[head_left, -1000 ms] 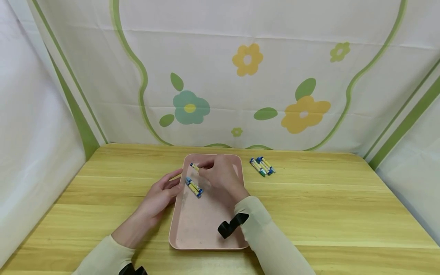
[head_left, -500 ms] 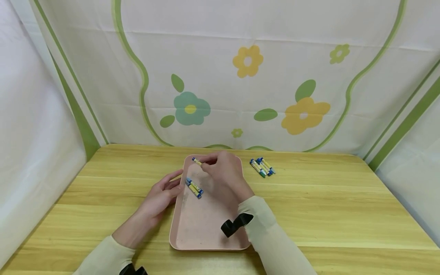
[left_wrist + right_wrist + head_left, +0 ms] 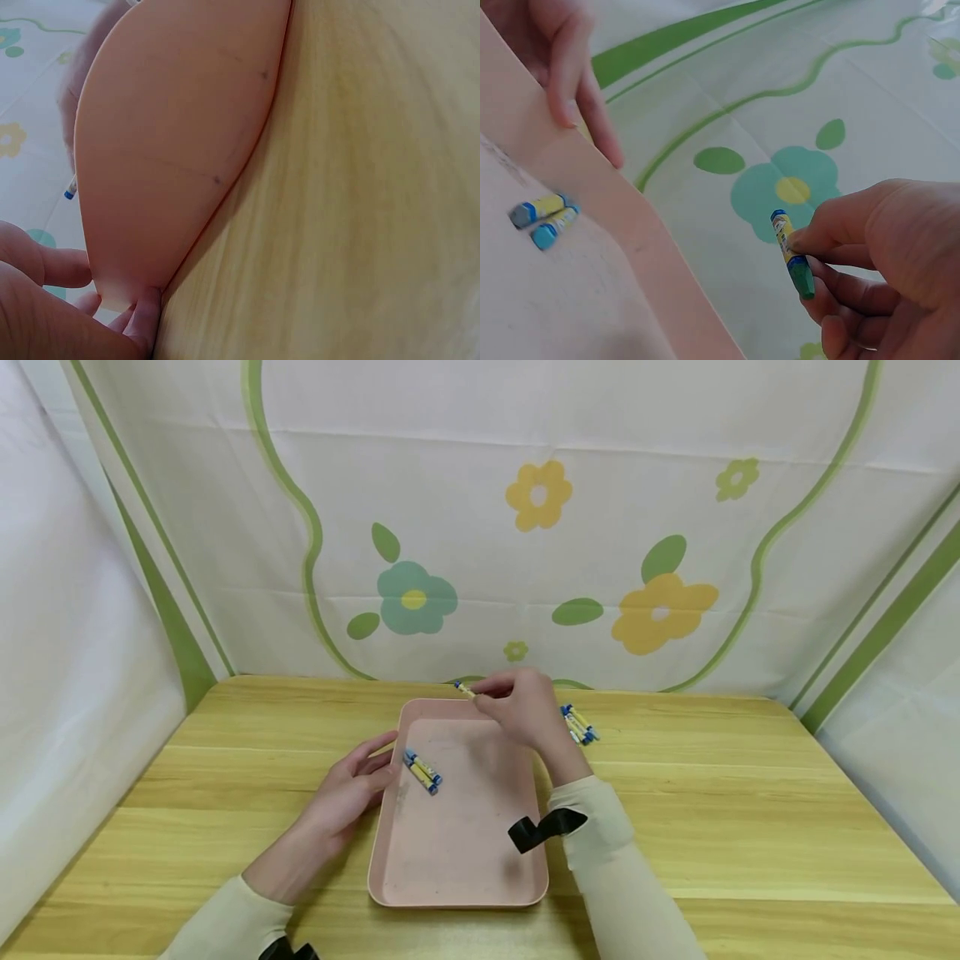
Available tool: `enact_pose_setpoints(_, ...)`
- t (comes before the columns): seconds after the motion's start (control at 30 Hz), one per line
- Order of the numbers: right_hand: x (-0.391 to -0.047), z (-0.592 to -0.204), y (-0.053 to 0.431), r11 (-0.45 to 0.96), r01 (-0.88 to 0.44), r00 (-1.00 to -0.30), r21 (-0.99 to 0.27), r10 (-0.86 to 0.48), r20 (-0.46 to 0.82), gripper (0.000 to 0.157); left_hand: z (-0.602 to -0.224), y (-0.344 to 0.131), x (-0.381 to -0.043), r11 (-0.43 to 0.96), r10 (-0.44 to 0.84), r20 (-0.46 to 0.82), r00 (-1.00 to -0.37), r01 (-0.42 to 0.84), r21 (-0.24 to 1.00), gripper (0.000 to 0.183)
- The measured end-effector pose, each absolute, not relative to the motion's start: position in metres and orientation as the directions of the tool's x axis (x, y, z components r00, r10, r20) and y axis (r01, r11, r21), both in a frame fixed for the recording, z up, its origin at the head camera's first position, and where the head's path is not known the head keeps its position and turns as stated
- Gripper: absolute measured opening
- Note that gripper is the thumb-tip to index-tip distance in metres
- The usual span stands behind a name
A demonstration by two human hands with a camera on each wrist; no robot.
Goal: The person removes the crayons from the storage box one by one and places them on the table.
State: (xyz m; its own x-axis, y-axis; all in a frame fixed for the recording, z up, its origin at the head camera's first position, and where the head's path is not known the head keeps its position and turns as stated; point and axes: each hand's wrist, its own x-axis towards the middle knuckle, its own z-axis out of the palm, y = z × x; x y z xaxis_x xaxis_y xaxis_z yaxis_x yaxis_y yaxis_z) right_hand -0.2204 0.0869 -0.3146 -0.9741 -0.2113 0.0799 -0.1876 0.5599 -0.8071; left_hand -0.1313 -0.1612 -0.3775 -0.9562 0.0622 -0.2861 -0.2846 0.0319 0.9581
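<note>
Looks partway: two crayons [image 3: 421,774] in tray [image 3: 465,860] at 10 o'clock, crayon pile [image 3: 582,721] on desk [image 3: 712,793] at 2. Right hand [image 3: 525,706] pinches green crayon [image 3: 784,234] at 12; left hand [image 3: 348,789], fingers loose, touches tray at 9.

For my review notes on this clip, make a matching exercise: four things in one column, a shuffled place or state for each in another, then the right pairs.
Column one
1. Left hand
2. Right hand
3. Crayon pair
4. Crayon cluster

Column two
A. Lying inside the tray
B. On the table, right of the tray
C. Touching the tray's left side
D. Pinching a green-tipped crayon

Pairs: 1-C, 2-D, 3-A, 4-B
</note>
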Motion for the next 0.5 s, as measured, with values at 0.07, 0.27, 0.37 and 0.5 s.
enact_pose_setpoints(0.07,-0.222,-0.313,0.094,0.557,-0.175,-0.978,-0.812,-0.196,0.077,0.018,-0.377,-0.161,-0.131,0.031,0.063,-0.288,-0.956,-0.286,0.958,0.061)
enact_pose_setpoints(0.27,-0.229,-0.313,0.115,0.538,-0.178,-0.982,-0.824,-0.156,0.11,0.021,-0.377,-0.161,-0.131,0.033,0.063,-0.288,-0.956,-0.287,0.958,0.061)
enact_pose_setpoints(0.37,-0.232,-0.314,0.124,0.547,-0.182,-0.983,-0.817,-0.131,0.131,0.021,-0.377,-0.161,-0.131,0.033,0.064,-0.287,-0.956,-0.285,0.958,0.061)
enact_pose_setpoints(0.5,-0.234,-0.314,0.136,0.552,-0.16,-0.987,-0.818,-0.101,0.125,0.022,-0.377,-0.161,-0.131,0.038,0.06,-0.288,-0.956,-0.286,0.958,0.06)
